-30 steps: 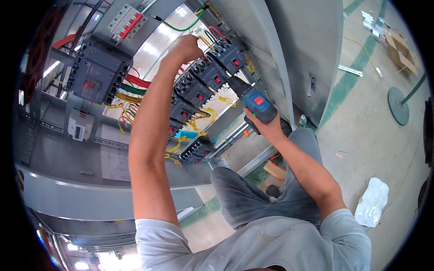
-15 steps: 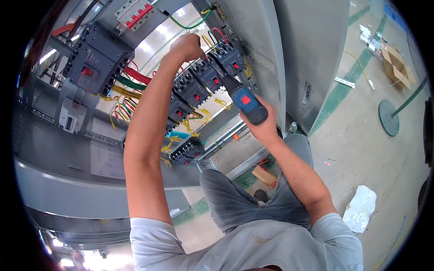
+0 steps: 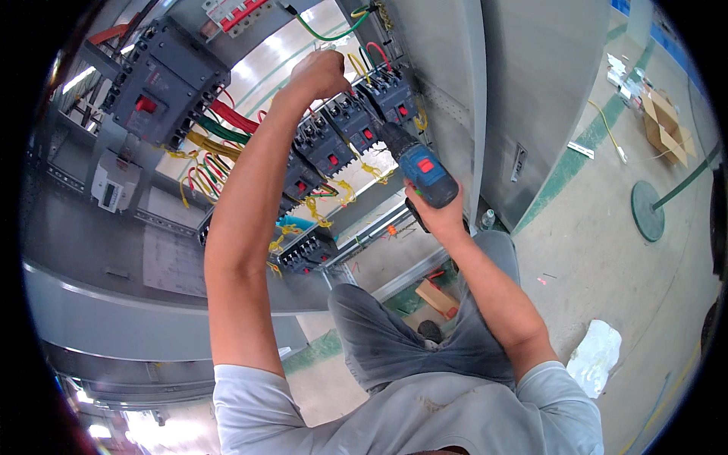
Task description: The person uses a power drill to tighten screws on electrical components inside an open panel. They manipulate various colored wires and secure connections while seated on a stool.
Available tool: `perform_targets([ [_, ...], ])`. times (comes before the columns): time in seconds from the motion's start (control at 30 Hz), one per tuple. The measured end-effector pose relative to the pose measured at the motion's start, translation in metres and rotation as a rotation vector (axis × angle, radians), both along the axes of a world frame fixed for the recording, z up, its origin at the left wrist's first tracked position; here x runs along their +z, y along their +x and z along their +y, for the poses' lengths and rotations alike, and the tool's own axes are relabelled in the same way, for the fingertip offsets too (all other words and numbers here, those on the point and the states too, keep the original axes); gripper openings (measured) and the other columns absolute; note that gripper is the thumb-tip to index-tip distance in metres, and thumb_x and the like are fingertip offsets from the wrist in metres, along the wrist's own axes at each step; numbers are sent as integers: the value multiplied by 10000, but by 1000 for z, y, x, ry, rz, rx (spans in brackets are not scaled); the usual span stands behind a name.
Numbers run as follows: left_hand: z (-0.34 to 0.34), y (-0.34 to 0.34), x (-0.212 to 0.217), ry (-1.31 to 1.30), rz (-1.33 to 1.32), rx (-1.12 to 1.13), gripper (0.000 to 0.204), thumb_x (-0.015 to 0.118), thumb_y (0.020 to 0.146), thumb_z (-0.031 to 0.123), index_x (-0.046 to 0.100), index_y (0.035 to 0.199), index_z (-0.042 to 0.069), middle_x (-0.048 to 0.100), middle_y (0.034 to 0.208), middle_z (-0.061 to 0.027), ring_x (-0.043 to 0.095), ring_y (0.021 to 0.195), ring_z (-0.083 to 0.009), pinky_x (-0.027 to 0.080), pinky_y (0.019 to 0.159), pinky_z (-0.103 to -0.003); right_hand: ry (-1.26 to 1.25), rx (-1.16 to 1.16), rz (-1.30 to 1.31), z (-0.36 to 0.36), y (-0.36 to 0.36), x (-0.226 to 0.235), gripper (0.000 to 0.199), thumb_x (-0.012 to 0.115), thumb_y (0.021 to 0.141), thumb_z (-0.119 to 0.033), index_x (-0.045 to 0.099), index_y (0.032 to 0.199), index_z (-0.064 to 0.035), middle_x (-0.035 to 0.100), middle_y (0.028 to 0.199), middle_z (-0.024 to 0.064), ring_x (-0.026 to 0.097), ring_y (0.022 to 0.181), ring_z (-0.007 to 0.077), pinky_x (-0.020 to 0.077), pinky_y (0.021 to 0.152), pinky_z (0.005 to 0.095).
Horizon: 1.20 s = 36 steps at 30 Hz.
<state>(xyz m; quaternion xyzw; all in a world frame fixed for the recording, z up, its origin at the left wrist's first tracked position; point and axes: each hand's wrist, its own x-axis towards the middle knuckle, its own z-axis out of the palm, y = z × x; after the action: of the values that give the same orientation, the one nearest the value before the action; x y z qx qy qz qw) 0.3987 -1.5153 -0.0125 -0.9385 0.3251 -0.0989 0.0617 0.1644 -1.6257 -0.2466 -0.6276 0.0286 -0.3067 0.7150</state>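
Observation:
My right hand (image 3: 444, 214) is wrapped round the grip of a blue and black cordless drill (image 3: 426, 171). Its long thin bit points up and left at the terminals of a small black circuit breaker (image 3: 350, 123) with a red switch. Over the far ends of the same breaker row, my left hand (image 3: 318, 74) is closed with its fingers bent down. What its fingertips hold is hidden behind the hand. Beside it, yellow, black and red wires rise from the end breaker (image 3: 394, 98). Yellow wires (image 3: 345, 191) hang looped along the row's near side.
A large breaker (image 3: 163, 83) with thick red, green and yellow cables stands at the left. A grey cabinet door (image 3: 531, 98) swings out on the right. On the floor lie an open cardboard box (image 3: 667, 125), a white crumpled sheet (image 3: 595, 356) and a round stand base (image 3: 647, 211).
The whole view has shifted slightly. Both hands and the drill stay at nearly the same place on the breaker row.

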Motion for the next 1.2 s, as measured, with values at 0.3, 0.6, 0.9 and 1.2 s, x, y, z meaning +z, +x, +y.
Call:
perform_targets([
  [0.3,0,-4,1,1,49,-3,359,841,749,312,740,1019,97,746,1101,-144,694,1084,-338,550,906,-443,-45,-39,-13,3,-3,13,470,848,762,-86,678,1186,26,738,978,134,698,869,184,548,849,339],
  [0.6,37,38,-11,-331,72,-199,438,682,896,217,682,1288,20,757,1146,-159,742,916,-230,590,853,-389,-217,-80,-129,0,-1,15,445,835,803,-39,644,1194,51,724,1042,121,679,959,153,530,902,316],
  [0.9,21,28,-15,-178,73,98,479,549,1002,491,771,1151,94,750,1118,-185,688,1096,-397,522,960,-486,-197,-40,-141,-3,1,15,437,829,795,-24,641,1184,46,718,1032,114,668,946,156,527,895,312],
  [1.2,25,51,-24,-152,140,-23,336,626,878,258,774,1060,17,744,1064,-243,710,1043,-397,540,932,-480,-263,-164,-149,-8,-3,12,561,864,762,-52,634,1263,55,731,1051,163,708,969,198,545,908,346],
])
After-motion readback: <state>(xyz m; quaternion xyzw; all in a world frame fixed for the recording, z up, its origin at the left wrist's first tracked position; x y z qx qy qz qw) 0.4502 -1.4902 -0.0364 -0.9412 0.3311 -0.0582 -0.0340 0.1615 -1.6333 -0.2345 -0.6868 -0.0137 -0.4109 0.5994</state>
